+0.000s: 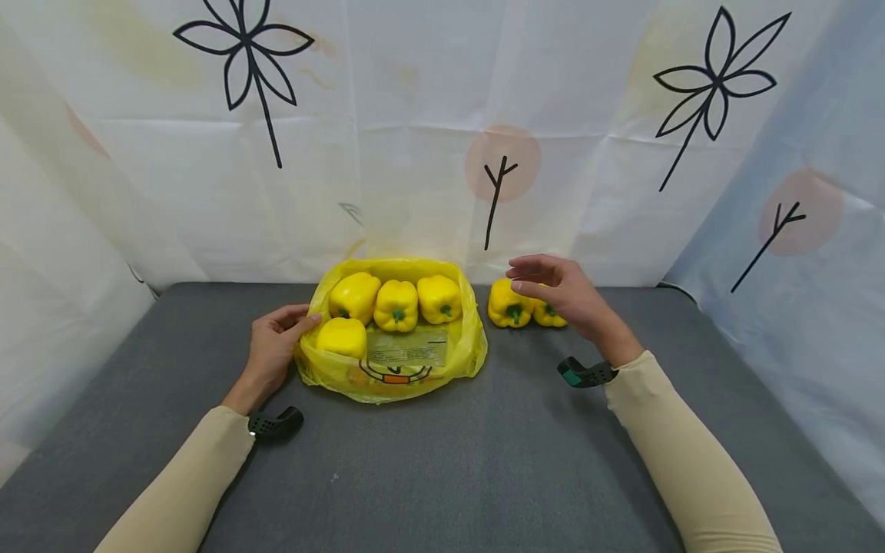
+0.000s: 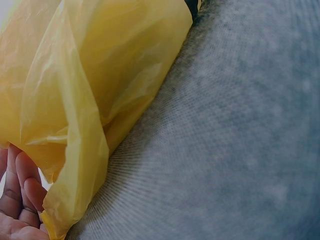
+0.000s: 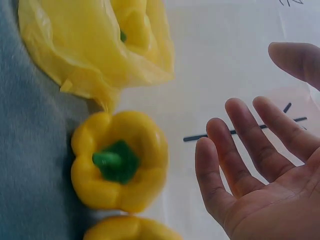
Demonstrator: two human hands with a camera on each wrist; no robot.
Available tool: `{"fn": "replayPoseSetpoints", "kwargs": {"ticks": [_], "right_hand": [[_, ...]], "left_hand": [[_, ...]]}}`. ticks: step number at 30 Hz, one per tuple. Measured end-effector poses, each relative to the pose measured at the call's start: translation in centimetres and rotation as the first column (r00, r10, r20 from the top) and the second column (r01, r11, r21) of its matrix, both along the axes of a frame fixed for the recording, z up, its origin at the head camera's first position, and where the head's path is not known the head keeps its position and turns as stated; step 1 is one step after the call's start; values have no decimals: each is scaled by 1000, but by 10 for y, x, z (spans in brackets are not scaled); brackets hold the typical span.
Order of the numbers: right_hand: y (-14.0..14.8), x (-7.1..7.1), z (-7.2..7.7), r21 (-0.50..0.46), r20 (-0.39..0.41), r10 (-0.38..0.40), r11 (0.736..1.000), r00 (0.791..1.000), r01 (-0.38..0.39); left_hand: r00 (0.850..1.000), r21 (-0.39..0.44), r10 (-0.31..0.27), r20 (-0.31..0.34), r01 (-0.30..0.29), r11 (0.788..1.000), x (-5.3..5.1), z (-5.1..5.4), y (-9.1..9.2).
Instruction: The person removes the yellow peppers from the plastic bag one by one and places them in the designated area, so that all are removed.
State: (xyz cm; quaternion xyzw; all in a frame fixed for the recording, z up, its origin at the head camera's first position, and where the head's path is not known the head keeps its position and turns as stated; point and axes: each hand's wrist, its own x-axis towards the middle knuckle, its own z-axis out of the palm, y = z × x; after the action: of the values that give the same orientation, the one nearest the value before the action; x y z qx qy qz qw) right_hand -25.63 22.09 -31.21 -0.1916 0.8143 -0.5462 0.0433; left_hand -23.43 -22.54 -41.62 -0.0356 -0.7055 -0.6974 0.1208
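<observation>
A yellow plastic bag (image 1: 387,388) lies wide-mouthed on the grey table, with several yellow bell peppers (image 1: 396,306) inside. My left hand (image 1: 271,346) pinches the bag's left rim between thumb and fingers; the left wrist view shows those fingers (image 2: 22,185) partly behind the yellow plastic (image 2: 90,120). To the right of the bag sit two more yellow peppers (image 1: 510,304), side by side. Above them hovers my right hand (image 1: 563,296), its fingers apart and holding nothing. In the right wrist view the hand (image 3: 265,185) is beside a pepper (image 3: 120,160) without touching it.
Behind the grey table (image 1: 415,476) hangs a white cloth (image 1: 415,153) with black flower and twig drawings. More pale cloth (image 1: 830,307) runs along the right side. A printed label (image 1: 408,348) shows inside the bag. Each wrist wears a dark band (image 1: 586,374).
</observation>
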Motion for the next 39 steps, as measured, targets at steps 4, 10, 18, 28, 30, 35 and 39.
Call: {"fn": "replayPoseSetpoints", "kwargs": {"ticks": [4,10,18,28,30,35,39], "right_hand": [[-7,1,-1,-13,3,24,1000,1000,-24],[-19,4,-1,-34,1,58,998,998,-58],[-34,6,-2,-45,17,71,997,997,-70],[-54,6,-6,-74,-6,138,988,990,-138],[-58,6,-7,-78,-16,146,986,989,-147],[-66,7,-7,-98,-23,174,980,985,-175],[-72,8,-7,-113,-10,191,975,982,-191]], "left_hand": [[1000,-2,-1,-3,1,1000,0,0,0],[1000,2,-4,-9,5,1000,1,0,0],[1000,1,-9,-9,9,1000,1,0,0],[1000,5,-2,-2,2,1000,0,0,0],[1000,4,0,0,0,1000,0,0,0],[1000,0,4,-1,-4,1000,1,2,1],[1000,10,6,-6,-6,1000,1,2,3]]}}
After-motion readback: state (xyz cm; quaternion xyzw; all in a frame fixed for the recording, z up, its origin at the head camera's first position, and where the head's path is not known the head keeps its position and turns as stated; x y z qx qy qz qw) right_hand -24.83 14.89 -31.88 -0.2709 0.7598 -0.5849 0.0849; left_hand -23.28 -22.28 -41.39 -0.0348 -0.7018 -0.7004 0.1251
